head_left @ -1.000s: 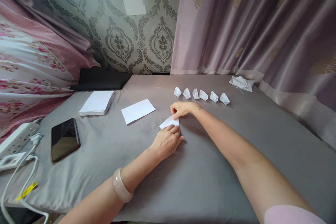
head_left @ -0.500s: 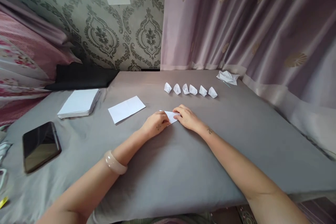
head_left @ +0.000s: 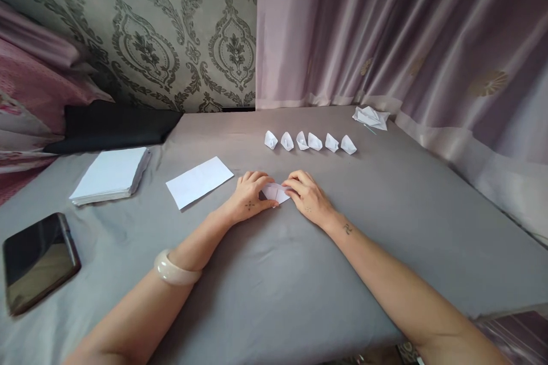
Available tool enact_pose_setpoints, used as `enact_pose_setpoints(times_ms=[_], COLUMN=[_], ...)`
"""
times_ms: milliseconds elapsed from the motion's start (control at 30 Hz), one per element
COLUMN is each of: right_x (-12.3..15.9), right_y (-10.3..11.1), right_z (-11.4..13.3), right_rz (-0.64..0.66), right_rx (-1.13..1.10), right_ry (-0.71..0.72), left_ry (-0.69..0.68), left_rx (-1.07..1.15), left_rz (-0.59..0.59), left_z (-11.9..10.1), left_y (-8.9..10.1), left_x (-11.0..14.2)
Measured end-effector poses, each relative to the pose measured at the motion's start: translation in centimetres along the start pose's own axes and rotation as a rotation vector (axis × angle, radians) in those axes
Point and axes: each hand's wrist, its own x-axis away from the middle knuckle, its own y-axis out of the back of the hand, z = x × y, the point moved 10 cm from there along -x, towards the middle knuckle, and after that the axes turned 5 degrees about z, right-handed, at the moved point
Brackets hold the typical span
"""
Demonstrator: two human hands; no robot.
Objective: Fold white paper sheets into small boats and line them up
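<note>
A small folded piece of white paper (head_left: pixel 276 193) with a crease down its middle is held between my two hands, low over the grey cloth. My left hand (head_left: pixel 252 198) grips its left side, thumb in front and fingers behind. On the right end, my right hand (head_left: pixel 309 197) pinches it between thumb and fingers. Beyond the hands stands a row of several small folded white paper shapes (head_left: pixel 315 142). A flat white paper sheet (head_left: pixel 200 181) lies to the left of my left hand.
A stack of white paper (head_left: pixel 110 175) sits on the left, with a dark tablet or phone (head_left: pixel 39 262) nearer me. More folded white paper (head_left: pixel 371 118) lies at the back right by the purple curtain (head_left: pixel 325 28). Grey cloth (head_left: pixel 274 285) covers the surface.
The folded paper has been tilted up, showing its creased face. My left hand's fingers have spread along its back edge and its thumb now lies in front. The view has shifted slightly.
</note>
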Motion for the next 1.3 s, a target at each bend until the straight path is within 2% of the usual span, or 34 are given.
enact_pose_setpoints(times_ms=[400,733,1033,1300], right_x=[0.1,0.3,0.5,0.5], right_y=[0.1,-0.2,-0.3,-0.4], right_z=[1.1,1.2,1.4,0.9], right_rz=[0.001,0.009,0.025,0.024], right_rx=[0.134,0.216,0.244,0.199], right_ry=[0.045,0.046,0.064,0.023], left_ry=[-0.073,-0.079,-0.092,-0.086], left_rx=[-0.066,-0.065,-0.072,-0.087], left_rz=[-0.023,-0.017,-0.031,-0.030], left_z=[-0.3,-0.2,-0.2,-0.2], left_y=[0.0,-0.2,-0.2,-0.1], left_x=[-0.1,-0.1,0.0,0.0])
